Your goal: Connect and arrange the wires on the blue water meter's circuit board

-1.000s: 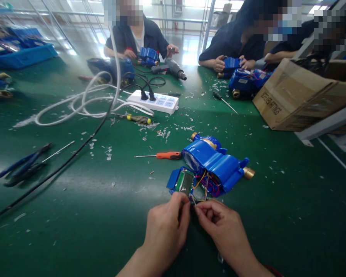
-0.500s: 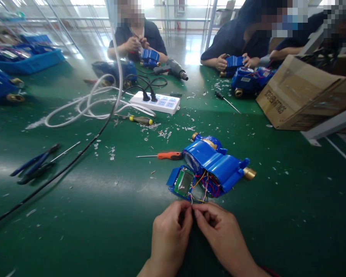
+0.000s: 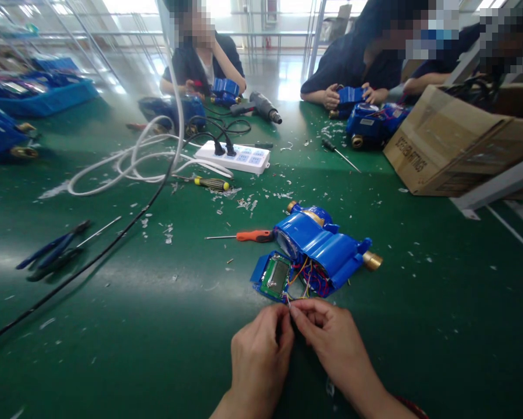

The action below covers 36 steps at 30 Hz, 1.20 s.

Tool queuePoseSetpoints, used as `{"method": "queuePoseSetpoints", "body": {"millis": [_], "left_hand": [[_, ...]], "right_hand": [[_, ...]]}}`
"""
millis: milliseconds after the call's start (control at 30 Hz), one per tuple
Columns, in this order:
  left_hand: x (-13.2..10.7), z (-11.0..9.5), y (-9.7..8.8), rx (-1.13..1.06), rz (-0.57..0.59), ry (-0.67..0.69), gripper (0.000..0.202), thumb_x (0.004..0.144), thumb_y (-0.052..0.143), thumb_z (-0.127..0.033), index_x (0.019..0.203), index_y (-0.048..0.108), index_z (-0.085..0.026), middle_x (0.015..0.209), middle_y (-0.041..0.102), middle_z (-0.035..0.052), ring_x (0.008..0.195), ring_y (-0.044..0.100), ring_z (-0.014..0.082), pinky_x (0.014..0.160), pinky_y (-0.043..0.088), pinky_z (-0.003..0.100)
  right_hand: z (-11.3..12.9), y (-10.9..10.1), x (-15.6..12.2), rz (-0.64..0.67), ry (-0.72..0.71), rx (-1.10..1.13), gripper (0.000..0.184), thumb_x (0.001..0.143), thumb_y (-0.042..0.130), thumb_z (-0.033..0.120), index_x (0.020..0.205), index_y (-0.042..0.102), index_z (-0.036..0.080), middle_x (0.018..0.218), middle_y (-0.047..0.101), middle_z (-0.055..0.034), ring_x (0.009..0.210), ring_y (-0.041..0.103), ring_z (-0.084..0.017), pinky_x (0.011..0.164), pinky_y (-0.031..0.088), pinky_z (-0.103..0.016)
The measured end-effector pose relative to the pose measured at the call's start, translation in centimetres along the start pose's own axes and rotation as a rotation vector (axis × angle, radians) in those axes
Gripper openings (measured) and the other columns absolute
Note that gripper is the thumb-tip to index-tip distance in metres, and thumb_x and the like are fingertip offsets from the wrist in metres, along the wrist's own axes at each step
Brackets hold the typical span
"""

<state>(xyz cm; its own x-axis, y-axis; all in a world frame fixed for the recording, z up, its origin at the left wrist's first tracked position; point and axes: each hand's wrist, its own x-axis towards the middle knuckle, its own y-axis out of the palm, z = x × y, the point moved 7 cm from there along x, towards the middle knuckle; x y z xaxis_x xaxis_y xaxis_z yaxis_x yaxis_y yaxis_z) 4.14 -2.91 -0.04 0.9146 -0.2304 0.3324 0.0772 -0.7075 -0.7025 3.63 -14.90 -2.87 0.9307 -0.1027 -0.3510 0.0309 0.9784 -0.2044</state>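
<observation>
My left hand point(image 3: 263, 346) and my right hand point(image 3: 324, 329) meet at their fingertips, both pinched on thin wires point(image 3: 288, 300). The wires lead up to a green circuit board with a small display point(image 3: 276, 276), seated in a blue cover. Just beyond lies a blue water meter point(image 3: 326, 238) with brass pipe ends, its housing open on the near side. Red, orange and other coloured wires point(image 3: 307, 273) run between the housing and the board. An orange-handled screwdriver point(image 3: 255, 235) touches the meter's left side. The exact wire ends are hidden by my fingers.
Pliers point(image 3: 54, 250) and a black cable point(image 3: 108, 251) lie left. Farther off are a yellow-black screwdriver point(image 3: 212, 184), a white power strip point(image 3: 235, 157), a heat gun point(image 3: 265, 109) and a cardboard box point(image 3: 444, 145). Co-workers sit opposite with blue meters. Plastic scraps litter the green table.
My hands stay pinched at the wires, the right one shifted slightly up. Across the table, one co-worker has raised an arm toward the head. The view has moved a little.
</observation>
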Motion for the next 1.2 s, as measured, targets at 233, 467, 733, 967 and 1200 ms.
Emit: {"method": "queuePoseSetpoints", "body": {"millis": [233,467,733,967,1200], "left_hand": [[0.0,0.1,0.1,0.008,0.026,-0.039,0.007,0.083,0.048,-0.02,0.082,0.055,-0.02,0.069,0.063,-0.0026,0.055,0.06,0.0107,0.05,0.044,0.019],[-0.2,0.3,0.2,0.01,0.033,-0.062,0.008,0.083,0.047,-0.021,0.079,0.055,-0.02,0.065,0.061,-0.0031,0.052,0.058,0.0104,0.047,0.041,0.019],[0.0,1.3,0.3,-0.092,0.114,-0.184,0.008,0.083,0.048,-0.025,0.08,0.055,-0.021,0.064,0.061,-0.0041,0.054,0.058,0.0102,0.048,0.042,0.018],[0.0,0.3,-0.1,0.062,0.041,0.008,0.01,0.085,0.044,-0.02,0.083,0.054,-0.02,0.067,0.062,-0.0019,0.053,0.058,0.0118,0.049,0.042,0.021],[0.2,-0.7,-0.4,0.15,-0.004,0.115,0.009,0.084,0.046,-0.018,0.084,0.054,-0.019,0.068,0.062,-0.0019,0.052,0.057,0.0116,0.051,0.042,0.021]], "right_hand": [[0.5,0.0,0.0,-0.007,-0.028,0.01,0.019,0.081,0.056,0.031,0.081,0.065,0.014,0.063,0.062,-0.0013,0.062,0.06,-0.017,0.054,0.043,-0.023],[0.4,0.0,0.0,-0.003,-0.022,0.011,0.018,0.08,0.056,0.03,0.079,0.065,0.014,0.06,0.06,-0.0007,0.061,0.059,-0.017,0.055,0.043,-0.024],[0.4,0.2,0.1,0.019,-0.02,-0.037,0.023,0.081,0.055,0.033,0.085,0.067,0.013,0.067,0.065,-0.0031,0.056,0.053,-0.014,0.051,0.04,-0.023],[0.2,0.2,0.3,0.01,0.017,-0.012,0.023,0.08,0.057,0.034,0.083,0.067,0.013,0.064,0.065,-0.0026,0.053,0.052,-0.013,0.048,0.038,-0.021],[0.4,0.1,0.2,-0.003,0.007,0.017,0.021,0.079,0.057,0.033,0.079,0.065,0.014,0.062,0.062,-0.0008,0.058,0.057,-0.014,0.052,0.041,-0.022]]}}
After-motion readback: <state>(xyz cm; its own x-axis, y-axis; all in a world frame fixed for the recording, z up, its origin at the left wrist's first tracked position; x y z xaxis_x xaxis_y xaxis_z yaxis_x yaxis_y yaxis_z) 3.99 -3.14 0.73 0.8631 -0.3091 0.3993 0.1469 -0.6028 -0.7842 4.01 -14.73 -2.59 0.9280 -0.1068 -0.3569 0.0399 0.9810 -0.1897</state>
